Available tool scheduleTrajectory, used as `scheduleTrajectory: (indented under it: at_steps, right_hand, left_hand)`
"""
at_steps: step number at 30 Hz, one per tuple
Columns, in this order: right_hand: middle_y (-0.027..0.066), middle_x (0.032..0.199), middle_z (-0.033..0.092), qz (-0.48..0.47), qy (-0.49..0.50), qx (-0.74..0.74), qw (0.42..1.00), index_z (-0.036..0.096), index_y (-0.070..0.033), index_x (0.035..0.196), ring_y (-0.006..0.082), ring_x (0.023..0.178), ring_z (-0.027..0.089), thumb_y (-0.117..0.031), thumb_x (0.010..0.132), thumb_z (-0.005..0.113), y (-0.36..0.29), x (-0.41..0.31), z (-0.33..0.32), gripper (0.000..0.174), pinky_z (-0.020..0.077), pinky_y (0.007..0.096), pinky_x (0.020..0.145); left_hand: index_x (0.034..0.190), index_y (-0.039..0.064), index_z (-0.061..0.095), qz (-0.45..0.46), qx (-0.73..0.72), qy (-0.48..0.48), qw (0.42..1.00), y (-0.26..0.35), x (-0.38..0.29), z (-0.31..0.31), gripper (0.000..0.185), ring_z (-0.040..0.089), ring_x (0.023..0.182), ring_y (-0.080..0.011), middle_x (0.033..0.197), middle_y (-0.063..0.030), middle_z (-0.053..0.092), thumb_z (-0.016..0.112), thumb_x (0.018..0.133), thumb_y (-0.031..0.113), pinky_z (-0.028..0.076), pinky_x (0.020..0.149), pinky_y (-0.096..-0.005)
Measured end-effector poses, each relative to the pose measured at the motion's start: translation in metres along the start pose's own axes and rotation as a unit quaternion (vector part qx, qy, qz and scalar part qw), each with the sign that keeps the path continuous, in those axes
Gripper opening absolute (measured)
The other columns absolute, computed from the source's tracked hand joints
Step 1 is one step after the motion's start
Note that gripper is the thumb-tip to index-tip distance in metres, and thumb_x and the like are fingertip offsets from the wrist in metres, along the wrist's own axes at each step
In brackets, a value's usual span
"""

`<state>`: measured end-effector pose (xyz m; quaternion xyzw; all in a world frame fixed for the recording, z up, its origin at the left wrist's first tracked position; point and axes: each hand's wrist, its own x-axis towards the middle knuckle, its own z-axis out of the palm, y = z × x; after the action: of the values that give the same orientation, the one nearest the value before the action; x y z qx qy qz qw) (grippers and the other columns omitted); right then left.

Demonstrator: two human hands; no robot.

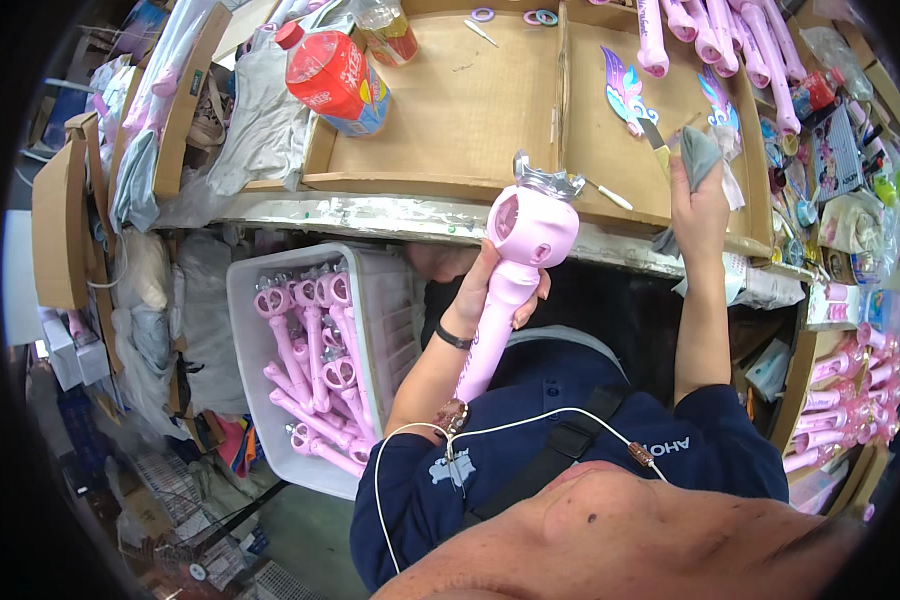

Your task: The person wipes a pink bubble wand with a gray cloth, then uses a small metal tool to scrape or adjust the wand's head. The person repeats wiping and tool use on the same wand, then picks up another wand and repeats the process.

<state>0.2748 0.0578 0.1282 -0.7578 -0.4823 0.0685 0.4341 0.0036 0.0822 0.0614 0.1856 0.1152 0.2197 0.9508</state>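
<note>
My left hand (474,292) grips a pink plastic toy wand (493,319) by its upper handle. The wand's round head has openings and carries a silver crown (546,180); its handle end points toward my chest. In my right hand (701,206) is a grey-green cloth (697,156), raised over the right part of a cardboard tray (450,182). A small blade (651,133) shows beside my right fingers; whether they hold it I cannot tell. Purple-and-blue wing-shaped pieces (628,94) lie in the tray beyond. A white-handled tool (613,197) lies near the crown.
A white plastic bin (289,469) of crowned pink wands (315,352) stands at left, below the bench edge (390,221). A red-labelled bottle (337,79) stands in the tray's left part. More pink wands (652,45) lie at the back right. Cluttered supplies (832,165) line the right.
</note>
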Motion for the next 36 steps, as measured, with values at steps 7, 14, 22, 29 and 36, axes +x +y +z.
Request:
scheduleTrajectory:
  at_steps: [7,14,22,29,36]
  right_hand:
    - [0.0147,0.127,0.05,0.02,-0.089,0.407,0.909,0.033,0.006,0.131,0.0227,0.119,0.048,-0.012,0.098,0.041,-0.049,-0.042,0.035,0.039,0.0334,0.0328,0.103]
    - [0.0081,0.123,0.049,0.1,-0.249,0.567,0.779,0.036,0.002,0.133,0.0136,0.112,0.046,-0.028,0.1,0.041,-0.067,-0.072,0.05,0.045,0.035,0.028,0.097]
    - [0.0083,0.087,0.062,0.023,-0.272,0.255,0.928,0.056,0.002,0.113,0.0148,0.071,0.056,-0.037,0.093,0.053,-0.068,-0.067,0.027,0.044,0.0452,0.0271,0.065]
    - [0.0128,0.099,0.059,-0.211,-0.116,0.28,0.93,0.054,0.001,0.117,0.0227,0.086,0.06,-0.033,0.063,0.085,-0.081,-0.075,0.033,0.071,0.0481,0.0304,0.071]
    - [0.0079,0.081,0.053,-0.305,-0.136,0.108,0.937,0.062,-0.005,0.111,0.0236,0.064,0.054,-0.04,0.058,0.084,-0.078,-0.066,0.036,0.068,0.0437,0.032,0.054]
  left_hand:
    - [0.129,0.001,0.035,0.104,0.25,0.147,0.951,0.014,-0.019,0.042,0.064,0.06,0.059,-0.0171,0.092,-0.0169,0.06,0.055,0.089,0.046,0.051,0.051,-0.0265]
    - [0.14,0.004,0.02,0.247,0.357,0.121,0.893,0.015,-0.032,0.049,0.071,0.046,0.118,-0.0202,0.13,-0.0144,0.042,0.062,0.088,0.028,0.04,0.096,-0.0324]
    - [0.123,0.0,0.046,0.061,0.046,0.041,0.996,0.017,-0.037,0.04,0.089,0.06,0.049,-0.0245,0.085,-0.0255,0.061,0.055,0.072,0.072,0.047,0.039,-0.0275]
    - [0.119,0.002,0.05,0.06,-0.01,-0.01,0.998,0.014,-0.04,0.035,0.076,0.061,0.057,-0.0218,0.087,-0.0181,0.062,0.056,0.077,0.065,0.05,0.045,-0.0285]
    - [0.114,0.002,0.052,0.08,0.076,0.052,0.993,0.016,-0.045,0.033,0.074,0.059,0.055,-0.02,0.086,-0.0135,0.062,0.053,0.078,0.066,0.049,0.045,-0.028]
